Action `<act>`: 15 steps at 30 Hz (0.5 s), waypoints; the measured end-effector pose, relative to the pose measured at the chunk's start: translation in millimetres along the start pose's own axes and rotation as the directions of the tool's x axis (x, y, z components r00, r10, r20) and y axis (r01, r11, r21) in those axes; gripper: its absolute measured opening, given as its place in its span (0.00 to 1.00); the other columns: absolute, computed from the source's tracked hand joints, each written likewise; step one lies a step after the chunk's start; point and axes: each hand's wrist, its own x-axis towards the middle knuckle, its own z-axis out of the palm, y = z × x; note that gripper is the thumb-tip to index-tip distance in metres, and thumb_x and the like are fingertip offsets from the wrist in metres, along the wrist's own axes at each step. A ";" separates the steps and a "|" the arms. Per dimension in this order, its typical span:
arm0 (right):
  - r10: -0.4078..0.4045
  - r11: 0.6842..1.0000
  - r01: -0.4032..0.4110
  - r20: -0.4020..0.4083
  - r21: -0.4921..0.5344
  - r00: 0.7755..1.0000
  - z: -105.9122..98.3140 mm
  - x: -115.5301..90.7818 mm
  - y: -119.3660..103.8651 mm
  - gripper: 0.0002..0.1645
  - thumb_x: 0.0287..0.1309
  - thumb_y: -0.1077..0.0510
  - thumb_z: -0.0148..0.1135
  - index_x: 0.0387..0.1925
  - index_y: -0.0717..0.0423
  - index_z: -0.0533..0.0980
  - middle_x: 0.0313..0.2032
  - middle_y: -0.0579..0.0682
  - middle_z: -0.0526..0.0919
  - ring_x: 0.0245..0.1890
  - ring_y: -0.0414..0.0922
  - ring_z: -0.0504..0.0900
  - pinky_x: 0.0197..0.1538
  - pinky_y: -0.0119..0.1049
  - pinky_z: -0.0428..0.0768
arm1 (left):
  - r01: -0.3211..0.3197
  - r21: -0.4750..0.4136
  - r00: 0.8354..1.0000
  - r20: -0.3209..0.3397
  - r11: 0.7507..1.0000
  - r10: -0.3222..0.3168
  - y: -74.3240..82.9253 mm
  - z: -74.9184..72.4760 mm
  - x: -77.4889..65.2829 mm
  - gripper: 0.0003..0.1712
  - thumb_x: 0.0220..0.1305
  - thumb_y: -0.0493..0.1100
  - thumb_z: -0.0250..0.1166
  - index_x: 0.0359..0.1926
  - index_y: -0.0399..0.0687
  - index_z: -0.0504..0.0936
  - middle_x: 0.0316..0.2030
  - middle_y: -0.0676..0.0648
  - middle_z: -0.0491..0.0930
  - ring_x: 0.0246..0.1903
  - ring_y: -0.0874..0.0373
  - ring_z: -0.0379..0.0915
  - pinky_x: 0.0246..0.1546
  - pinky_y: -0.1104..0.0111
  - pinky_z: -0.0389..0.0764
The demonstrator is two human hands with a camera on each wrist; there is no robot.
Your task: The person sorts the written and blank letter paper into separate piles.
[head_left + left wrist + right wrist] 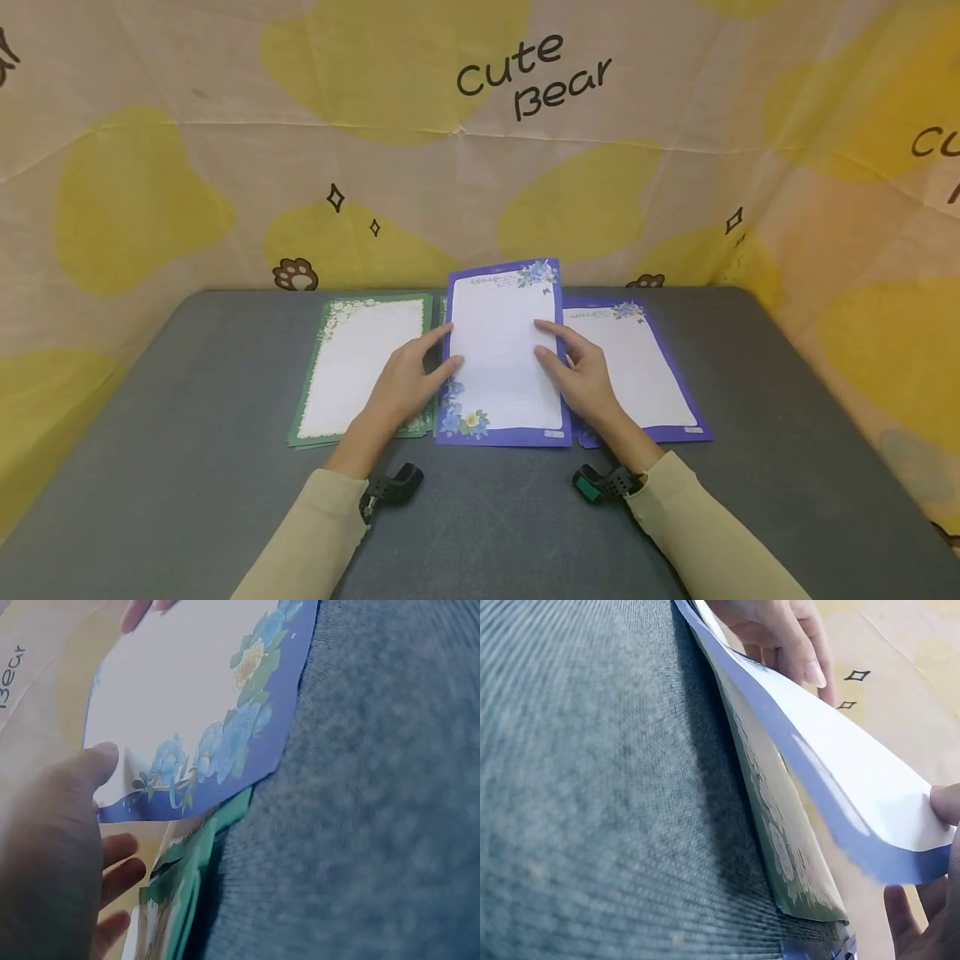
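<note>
A sheet of purple-bordered letter paper (506, 358) with blue flowers is held up between both hands. My left hand (405, 379) pinches its left edge, thumb on the printed face and fingers behind. On the opposite edge, my right hand (585, 375) pinches it the same way. In the left wrist view the sheet (172, 682) bows slightly above the table, with the left thumb (101, 763) on its corner area. The right wrist view shows the sheet (855, 742) raised over green-edged paper (780, 832), the right thumb (946, 802) on its face.
Green-bordered sheets (367, 358) lie in a stack at the left, partly under the left arm. More purple-bordered paper (637, 367) lies at the right, behind the right hand. The grey table (480, 525) meets a patterned cloth backdrop (420, 167) at its far edge.
</note>
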 end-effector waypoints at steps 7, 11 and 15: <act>-0.009 1.000 0.008 -0.023 -0.024 1.000 0.7 0.2 -1.2 0.23 0.68 0.60 0.62 0.63 0.59 0.76 0.65 0.57 0.79 0.72 0.54 0.71 0.76 0.55 0.65 | -0.136 -0.058 0.981 -0.144 0.989 0.127 2.4 2.1 -0.5 0.26 0.67 0.45 0.69 0.64 0.48 0.80 0.57 0.42 0.83 0.55 0.46 0.81 0.59 0.52 0.80; -0.010 0.996 0.007 -0.034 -0.086 0.999 0.7 0.5 -2.6 0.23 0.68 0.59 0.63 0.63 0.57 0.77 0.65 0.56 0.80 0.72 0.54 0.72 0.76 0.57 0.65 | -0.191 -0.058 0.967 -0.181 0.980 0.178 3.6 3.8 -0.5 0.24 0.63 0.39 0.71 0.61 0.45 0.82 0.53 0.43 0.85 0.37 0.55 0.78 0.41 0.65 0.82; 0.021 0.991 -0.026 -0.042 -0.132 0.999 -1.1 1.3 -5.7 0.23 0.68 0.57 0.64 0.63 0.54 0.78 0.64 0.55 0.80 0.71 0.54 0.73 0.73 0.56 0.69 | -0.183 -0.089 0.970 -0.177 0.979 0.165 6.3 3.9 0.1 0.24 0.63 0.37 0.71 0.61 0.46 0.83 0.54 0.43 0.84 0.34 0.60 0.74 0.36 0.73 0.79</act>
